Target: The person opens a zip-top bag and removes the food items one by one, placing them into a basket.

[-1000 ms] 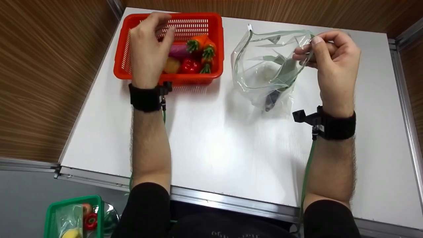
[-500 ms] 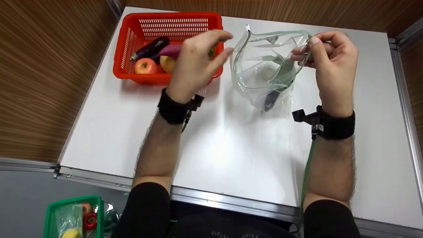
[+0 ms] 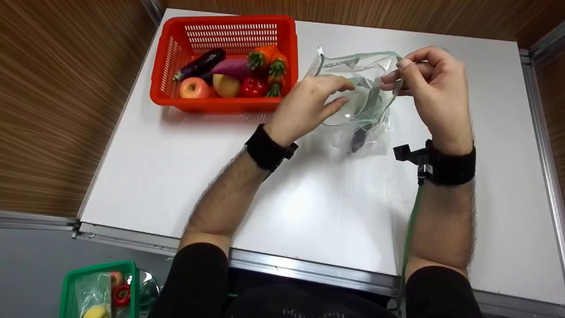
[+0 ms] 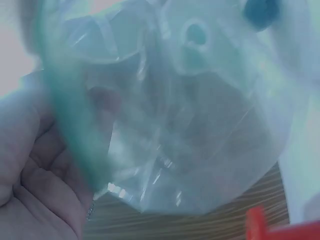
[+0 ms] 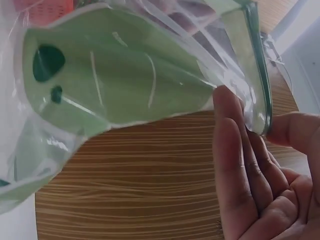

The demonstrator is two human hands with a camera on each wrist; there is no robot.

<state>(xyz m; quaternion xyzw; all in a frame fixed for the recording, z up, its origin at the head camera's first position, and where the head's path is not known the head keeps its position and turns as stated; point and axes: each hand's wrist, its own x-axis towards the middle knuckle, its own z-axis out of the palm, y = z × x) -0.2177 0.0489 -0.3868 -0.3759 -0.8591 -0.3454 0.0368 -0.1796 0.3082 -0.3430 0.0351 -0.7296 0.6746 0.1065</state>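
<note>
My right hand pinches the rim of a clear zip bag with green print between thumb and fingers, also close up in the right wrist view. The bag's mouth gapes, and a white slider sits at its far left corner. A dark purple, elongated thing shows low in the bag; its kind is unclear. Over the left side of the mouth is my left hand, thumb and fingers apart with nothing visible between them. In the left wrist view, the bag's blurred green edge crosses in front of the left fingers.
Left of the bag, a red basket holds an eggplant, an apple, a red pepper, carrots and other produce. A green basket stands below the table's front left edge. Wood-grain panels surround the white table.
My left hand has swung right from above the red basket to the bag's mouth. The right hand, still pinching the rim, has shifted slightly left and nearer with the bag.
</note>
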